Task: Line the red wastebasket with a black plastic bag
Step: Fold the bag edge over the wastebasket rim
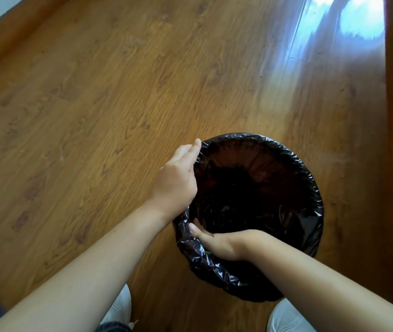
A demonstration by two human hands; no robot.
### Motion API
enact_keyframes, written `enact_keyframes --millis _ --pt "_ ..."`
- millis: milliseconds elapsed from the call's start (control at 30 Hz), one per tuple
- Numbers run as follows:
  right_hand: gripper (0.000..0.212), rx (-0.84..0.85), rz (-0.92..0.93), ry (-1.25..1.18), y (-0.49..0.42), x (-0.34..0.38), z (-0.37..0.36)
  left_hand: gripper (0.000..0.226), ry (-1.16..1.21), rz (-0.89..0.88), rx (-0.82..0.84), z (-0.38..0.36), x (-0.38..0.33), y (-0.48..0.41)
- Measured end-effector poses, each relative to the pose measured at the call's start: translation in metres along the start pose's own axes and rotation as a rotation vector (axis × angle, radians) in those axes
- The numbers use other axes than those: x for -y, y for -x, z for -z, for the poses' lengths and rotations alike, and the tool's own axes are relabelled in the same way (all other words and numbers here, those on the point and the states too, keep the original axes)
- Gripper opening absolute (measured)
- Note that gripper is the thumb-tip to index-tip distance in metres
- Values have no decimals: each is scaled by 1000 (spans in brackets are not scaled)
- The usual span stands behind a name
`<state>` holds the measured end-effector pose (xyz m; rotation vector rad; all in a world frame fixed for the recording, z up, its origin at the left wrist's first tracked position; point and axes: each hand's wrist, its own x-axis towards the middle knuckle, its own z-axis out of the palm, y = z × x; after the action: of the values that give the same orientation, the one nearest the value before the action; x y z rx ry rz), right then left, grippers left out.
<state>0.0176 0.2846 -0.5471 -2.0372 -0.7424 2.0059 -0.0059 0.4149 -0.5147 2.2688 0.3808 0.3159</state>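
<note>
The left hand (176,178) has its fingers (189,150) bent over the folded edge of the black plastic bag (214,267) at the far-left side of the rim. The forefinger lies straighter along the crinkled film and the thumb is out of sight, so the hand grips the fold from outside. The right hand (223,244) reaches across the near-left side of the mouth, back upward. Its thumb (194,230) is stretched out and touches the inner film just under the rim. Its other fingers are hidden beneath the hand, so whether they grasp or merely press cannot be told.

The bag is thin, glossy and heavily wrinkled. It is bunched into a thick roll round the whole circular rim and sags in dark folds inside. The red wastebasket (260,164) is round and almost wholly covered, and only a dull red tint shows through the stretched film on the far inner wall. It stands on a smooth wood-grain floor (95,104) with a bright glare (349,22) at the far right. Two white shoes (286,318) sit just near of it.
</note>
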Motion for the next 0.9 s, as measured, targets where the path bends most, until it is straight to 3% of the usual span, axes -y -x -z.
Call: enact_keyframes --millis 67,167,233,433,633,767,900 --pt "68 -77 36 128 7 1 5 48 -3 -10 11 -1 0 -2" --pt "60 -391 195 645 18 0 27 46 -3 -37 53 2 5 -8" --pt "56 -504 294 930 22 -3 43 46 -28 -77 111 8 8 -14" --pt "64 -443 205 1338 10 -20 62 51 -20 -61 372 33 11 -30" --pt "52 -397 -76 1692 -1 -31 66 47 -28 -69 430 32 2 -36" --pt "52 -379 -49 1604 3 -32 65 50 -44 -81 394 28 -2 -37" --pt "53 -491 169 961 28 -22 61 51 -42 -66 305 28 3 -30"
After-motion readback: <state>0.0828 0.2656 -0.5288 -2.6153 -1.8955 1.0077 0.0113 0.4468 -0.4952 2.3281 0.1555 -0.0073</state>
